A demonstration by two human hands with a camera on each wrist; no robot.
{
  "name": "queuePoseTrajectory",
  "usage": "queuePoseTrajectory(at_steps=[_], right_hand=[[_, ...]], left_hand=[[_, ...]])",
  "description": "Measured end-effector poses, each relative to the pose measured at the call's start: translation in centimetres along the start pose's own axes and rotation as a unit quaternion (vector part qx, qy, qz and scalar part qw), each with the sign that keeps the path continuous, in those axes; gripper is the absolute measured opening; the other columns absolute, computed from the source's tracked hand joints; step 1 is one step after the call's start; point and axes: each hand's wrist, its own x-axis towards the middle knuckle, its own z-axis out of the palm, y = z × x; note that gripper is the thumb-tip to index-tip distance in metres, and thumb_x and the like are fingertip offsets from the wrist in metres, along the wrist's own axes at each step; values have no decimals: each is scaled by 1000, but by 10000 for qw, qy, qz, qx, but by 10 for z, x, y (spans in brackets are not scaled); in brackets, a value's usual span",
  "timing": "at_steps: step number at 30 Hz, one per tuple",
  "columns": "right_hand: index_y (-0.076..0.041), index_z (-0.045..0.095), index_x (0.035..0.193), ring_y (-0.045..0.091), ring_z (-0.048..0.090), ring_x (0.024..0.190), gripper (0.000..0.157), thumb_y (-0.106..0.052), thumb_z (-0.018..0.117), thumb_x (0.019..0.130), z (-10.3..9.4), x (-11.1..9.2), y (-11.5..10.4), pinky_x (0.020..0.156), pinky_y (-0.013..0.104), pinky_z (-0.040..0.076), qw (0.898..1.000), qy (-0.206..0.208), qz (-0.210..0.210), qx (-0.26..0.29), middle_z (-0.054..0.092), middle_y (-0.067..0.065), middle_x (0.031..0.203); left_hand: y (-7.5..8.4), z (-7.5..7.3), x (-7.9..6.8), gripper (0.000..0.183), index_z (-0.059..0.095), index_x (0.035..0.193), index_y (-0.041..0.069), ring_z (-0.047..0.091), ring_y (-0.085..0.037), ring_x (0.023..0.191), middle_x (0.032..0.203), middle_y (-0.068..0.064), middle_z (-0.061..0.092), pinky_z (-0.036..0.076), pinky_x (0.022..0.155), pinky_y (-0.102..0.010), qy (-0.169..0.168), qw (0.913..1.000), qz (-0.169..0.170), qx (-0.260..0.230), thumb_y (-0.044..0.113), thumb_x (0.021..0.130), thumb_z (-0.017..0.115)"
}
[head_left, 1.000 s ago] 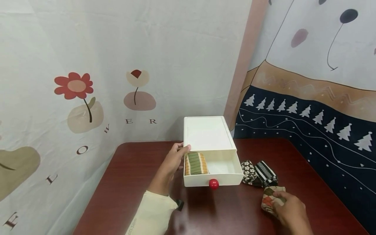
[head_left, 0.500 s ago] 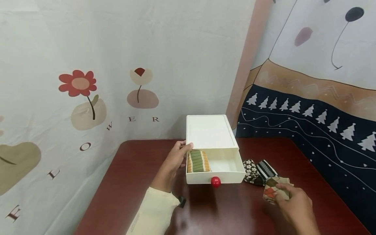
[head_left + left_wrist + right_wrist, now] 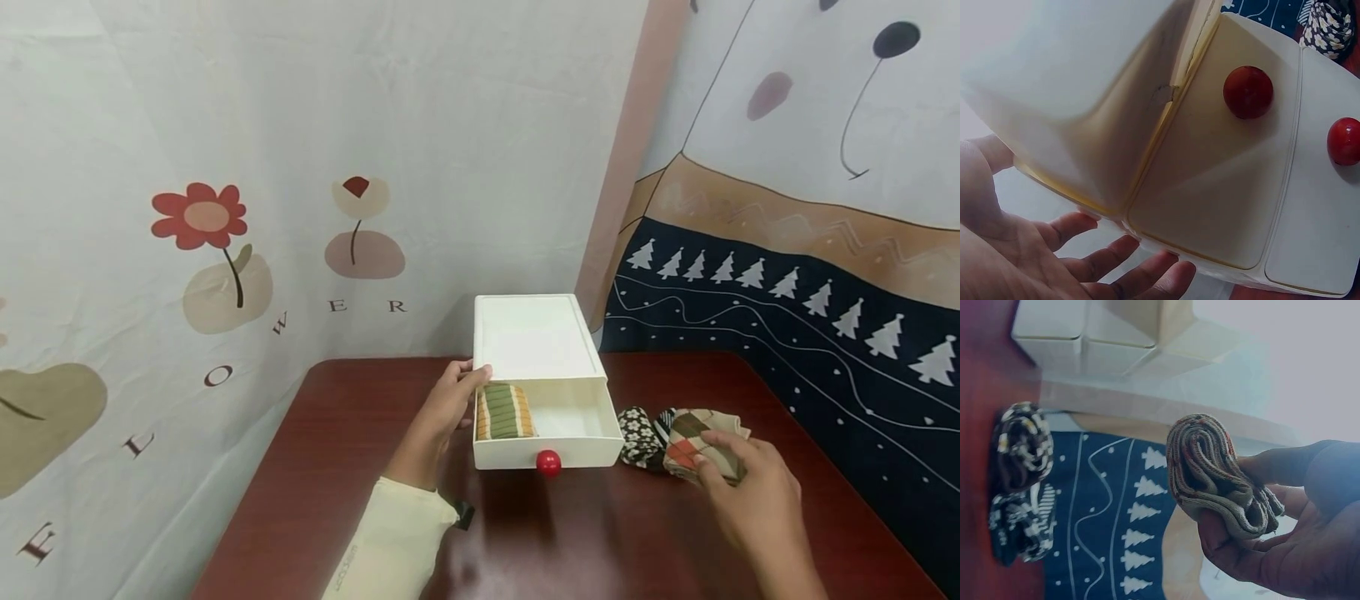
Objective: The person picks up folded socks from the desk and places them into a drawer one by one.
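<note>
A white drawer box (image 3: 532, 333) stands on the table, its top drawer (image 3: 506, 456) with a red knob pulled out. In that drawer lies a rolled green-and-yellow striped sock pair (image 3: 507, 411), at the left side. My left hand (image 3: 448, 404) holds the box's left side, thumb at the upper edge and fingers along the side (image 3: 1094, 256). My right hand (image 3: 757, 487) pinches a rolled argyle sock pair (image 3: 1200, 475), beige with green and orange-red, above the table. Behind it rest a black flower-patterned sock pair (image 3: 640, 436) and a black-and-white striped pair (image 3: 1025, 525), partly hidden in the head view.
Below the open drawer, the left wrist view shows closed drawers with red knobs (image 3: 1248, 92). The dark red table (image 3: 360, 467) ends at a printed cloth backdrop (image 3: 420, 150) behind and a navy tree-patterned cloth (image 3: 780, 333) at right.
My right hand has raised the argyle sock pair off the table and moved it slightly away from me, so it now covers most of the striped black-and-white pair. My left hand stays on the box.
</note>
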Motion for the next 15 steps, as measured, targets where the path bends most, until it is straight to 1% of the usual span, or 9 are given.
queuePoseTrajectory(at_steps=[3,8,11,13,15], right_hand=[[-4,74,133,57,54,131,33,-10,76,100,-1,2,-10,105,73,40,9999,60,1,106,57,35,140],[-5,76,129,54,56,128,32,-9,79,98,-1,6,-26,102,70,42,9985,378,-206,337,59,33,138],[-6,78,127,52,59,123,31,-8,81,96,1,9,-34,96,65,44,9968,566,-383,423,62,31,135],[-6,78,127,52,60,120,32,-7,82,96,1,10,-40,91,62,45,9958,610,-509,458,62,30,134],[-6,79,126,49,62,112,32,-6,83,95,1,12,-46,84,56,45,9944,669,-685,457,63,29,132]], left_hand=[[0,-1,0,65,47,158,17,58,-35,136,156,-15,56,47,96,-49,6,10000,12,7,54,106,61],[0,-3,-1,65,47,157,17,58,-35,137,157,-15,56,47,94,-47,14,10000,18,28,54,106,61],[1,-2,-1,65,48,157,17,58,-35,136,156,-15,57,47,94,-48,18,10000,11,59,55,106,61],[1,-2,-2,65,48,157,17,59,-34,134,155,-15,57,47,94,-47,31,10000,1,83,55,106,61],[2,-1,-3,65,48,157,17,59,-34,132,155,-15,58,48,93,-47,41,10000,-7,86,55,106,61]])
